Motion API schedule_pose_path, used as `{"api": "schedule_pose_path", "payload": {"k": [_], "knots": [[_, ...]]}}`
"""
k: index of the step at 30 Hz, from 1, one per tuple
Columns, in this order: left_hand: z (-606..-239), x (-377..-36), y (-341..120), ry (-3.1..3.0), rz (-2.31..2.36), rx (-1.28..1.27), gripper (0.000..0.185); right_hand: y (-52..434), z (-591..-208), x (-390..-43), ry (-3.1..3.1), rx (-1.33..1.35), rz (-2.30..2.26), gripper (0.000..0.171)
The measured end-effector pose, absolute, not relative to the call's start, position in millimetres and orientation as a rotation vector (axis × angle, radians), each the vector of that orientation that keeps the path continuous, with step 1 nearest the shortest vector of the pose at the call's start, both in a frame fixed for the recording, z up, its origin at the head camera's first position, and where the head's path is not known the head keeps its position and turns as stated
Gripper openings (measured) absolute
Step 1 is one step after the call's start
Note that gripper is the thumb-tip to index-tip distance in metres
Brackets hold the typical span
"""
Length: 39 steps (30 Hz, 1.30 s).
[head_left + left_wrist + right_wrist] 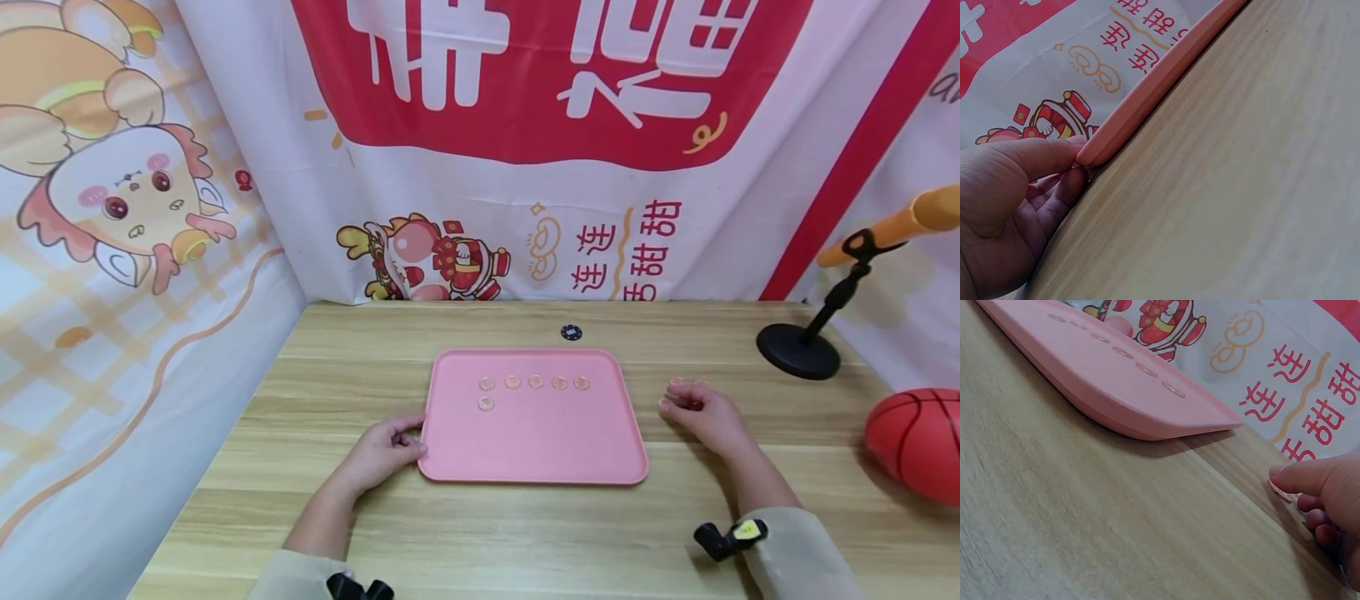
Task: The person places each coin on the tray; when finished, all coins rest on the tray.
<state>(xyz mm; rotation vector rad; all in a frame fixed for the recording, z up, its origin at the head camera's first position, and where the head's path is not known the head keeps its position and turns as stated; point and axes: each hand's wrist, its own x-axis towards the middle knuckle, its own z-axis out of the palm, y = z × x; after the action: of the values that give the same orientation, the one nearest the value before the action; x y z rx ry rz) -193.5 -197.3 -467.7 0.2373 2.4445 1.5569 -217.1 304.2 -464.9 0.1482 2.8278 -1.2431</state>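
Note:
My left hand (pixel 382 454) pinches the left edge of the pink tray (pixel 525 467), thumb against its rim in the left wrist view. The tray lies flat on the table. Several small round copper-coloured coins (pixel 536 382) form a row on it, and a single coin (pixel 486 403) sits below the row's left end. Right of the tray, my right hand (pixel 708 417) is low over the table with curled fingers. It pinches a coin (pixel 1279 491) at the thumb tip, close to the tabletop. More coins (pixel 676 382) lie partly hidden beyond its fingertips.
A dark poker chip (pixel 572 332) lies behind the tray. At the right stand a black round-based stand (pixel 798 350) with an orange tube (pixel 892 225) and a red basketball (pixel 918 446). Printed cloth (pixel 525 183) hangs along the table's back edge.

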Motion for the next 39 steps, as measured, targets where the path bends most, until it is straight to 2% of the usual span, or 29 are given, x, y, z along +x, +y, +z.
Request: {"api": "schedule_pose_path", "payload": {"k": [8,22,30,39], "knots": [[-468.3,-193.8,-197.4,2.440,1.567,0.236,0.057,301.7,-465.3,-218.4,2.948,0.111,-1.110,0.050],[-468.3,-193.9,-198.9,2.433,1.572,0.263,0.058,304.2,-464.7,-224.4,2.937,0.096,-1.019,0.037],[-467.9,-193.5,-198.7,2.432,1.570,0.263,0.058,302.1,-465.5,-221.7,2.938,0.095,-1.079,0.035],[-465.0,-192.0,-198.1,2.431,1.572,0.254,0.058,302.9,-464.1,-219.3,2.919,0.097,-1.071,0.040]]}}
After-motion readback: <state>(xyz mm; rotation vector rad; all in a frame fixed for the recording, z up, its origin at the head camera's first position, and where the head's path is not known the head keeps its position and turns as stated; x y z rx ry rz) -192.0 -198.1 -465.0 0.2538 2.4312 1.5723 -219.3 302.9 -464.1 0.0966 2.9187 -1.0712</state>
